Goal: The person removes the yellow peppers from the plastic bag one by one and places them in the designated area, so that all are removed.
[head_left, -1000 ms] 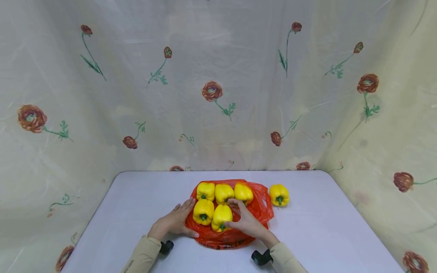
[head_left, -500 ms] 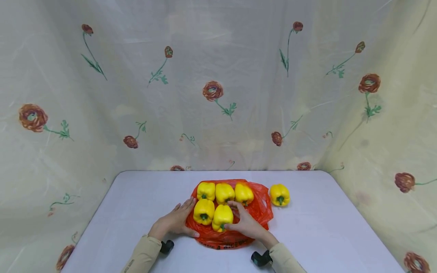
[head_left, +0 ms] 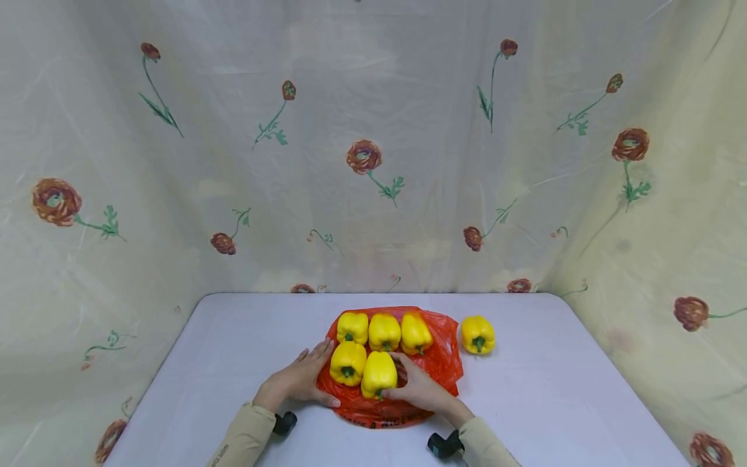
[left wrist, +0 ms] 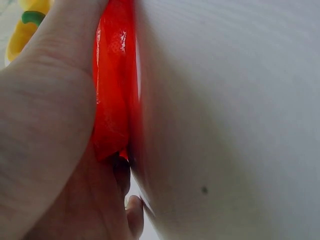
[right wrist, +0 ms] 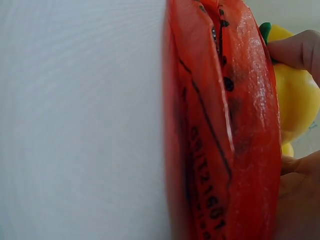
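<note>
A red plastic bag [head_left: 442,353] with black print is spread on the table, and several yellow bell peppers sit on it. Three of them make a back row, with the middle bell pepper [head_left: 384,332] between the others. My right hand [head_left: 421,389] grips the front right bell pepper [head_left: 377,375], thumb near its green stem and fingers along its right side. Left of it stands another bell pepper [head_left: 347,363]. At the bag's left edge my left hand [head_left: 300,379] rests with fingers extended. The left wrist view shows red plastic [left wrist: 114,75] along that hand.
One more yellow bell pepper [head_left: 477,335] lies on the white table [head_left: 543,389], right of the bag. A flower-patterned curtain [head_left: 432,181] hangs behind the table and down both sides.
My right fingers have come in closer around the front right bell pepper, which has shifted slightly toward me. The bag's right edge has drawn in a little. My left hand has stayed put.
</note>
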The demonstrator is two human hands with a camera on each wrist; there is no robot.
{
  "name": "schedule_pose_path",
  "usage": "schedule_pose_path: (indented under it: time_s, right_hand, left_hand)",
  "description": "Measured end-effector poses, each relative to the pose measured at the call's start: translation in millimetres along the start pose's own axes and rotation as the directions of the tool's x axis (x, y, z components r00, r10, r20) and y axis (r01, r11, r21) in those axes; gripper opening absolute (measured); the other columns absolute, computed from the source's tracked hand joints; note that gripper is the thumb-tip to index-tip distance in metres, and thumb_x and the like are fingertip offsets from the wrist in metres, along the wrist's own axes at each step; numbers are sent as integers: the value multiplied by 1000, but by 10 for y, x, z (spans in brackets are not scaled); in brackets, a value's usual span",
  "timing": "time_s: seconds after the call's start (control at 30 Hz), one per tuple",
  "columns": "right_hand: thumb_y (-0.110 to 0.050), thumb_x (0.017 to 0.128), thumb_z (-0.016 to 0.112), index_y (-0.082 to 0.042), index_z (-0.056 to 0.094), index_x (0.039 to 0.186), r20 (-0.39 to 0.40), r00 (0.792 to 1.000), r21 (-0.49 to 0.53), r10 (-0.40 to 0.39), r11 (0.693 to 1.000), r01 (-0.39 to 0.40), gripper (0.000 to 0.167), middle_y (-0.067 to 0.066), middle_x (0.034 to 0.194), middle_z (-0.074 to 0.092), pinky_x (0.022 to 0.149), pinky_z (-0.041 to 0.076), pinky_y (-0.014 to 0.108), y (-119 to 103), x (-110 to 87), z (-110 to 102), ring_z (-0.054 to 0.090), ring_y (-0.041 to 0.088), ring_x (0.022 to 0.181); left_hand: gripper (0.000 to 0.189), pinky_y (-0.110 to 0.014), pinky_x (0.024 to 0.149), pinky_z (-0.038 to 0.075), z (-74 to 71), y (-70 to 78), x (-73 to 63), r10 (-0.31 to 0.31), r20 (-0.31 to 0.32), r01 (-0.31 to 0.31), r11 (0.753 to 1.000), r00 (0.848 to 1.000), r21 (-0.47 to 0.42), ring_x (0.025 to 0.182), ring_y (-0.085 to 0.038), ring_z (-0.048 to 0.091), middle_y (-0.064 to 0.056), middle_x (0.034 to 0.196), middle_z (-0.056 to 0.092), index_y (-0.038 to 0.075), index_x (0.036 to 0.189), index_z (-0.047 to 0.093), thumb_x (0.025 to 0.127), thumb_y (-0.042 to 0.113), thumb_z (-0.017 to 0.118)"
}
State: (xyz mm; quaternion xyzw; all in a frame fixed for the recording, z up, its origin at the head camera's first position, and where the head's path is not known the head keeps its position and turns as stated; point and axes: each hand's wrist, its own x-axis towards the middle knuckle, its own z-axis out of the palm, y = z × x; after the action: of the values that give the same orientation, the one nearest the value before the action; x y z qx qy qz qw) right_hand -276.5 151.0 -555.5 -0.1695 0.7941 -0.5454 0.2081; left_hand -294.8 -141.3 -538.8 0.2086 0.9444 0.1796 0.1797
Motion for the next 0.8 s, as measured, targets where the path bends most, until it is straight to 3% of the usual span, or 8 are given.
schedule_pose_path:
  time_s: [0.5, 0.8]
  right_hand:
    - [-39, 83, 75, -11, 24, 148, -30, 1000, 13, 8, 1000, -7, 87, 13, 152, 32, 113, 33, 53, -7, 15, -1, 36, 34, 139]
    - [-39, 82, 75, -13, 27, 147, -85, 996, -38, 0, 999, -3, 86, 11, 150, 35, 112, 35, 52, -133, -49, -47, 39, 32, 136]
  left_hand:
    - [120, -52, 122, 10, -8, 17, -6, -3, -3, 3, 1000, 1000, -1, 151, -28, 11, -11, 164, 7, 7, 156, 10, 70, 63, 74]
    - [122, -52, 122, 11, 15, -4, 11, -9, -1, 9, 1000, 1000, 0, 150, -29, 12, -12, 163, 7, 8, 156, 9, 69, 64, 74]
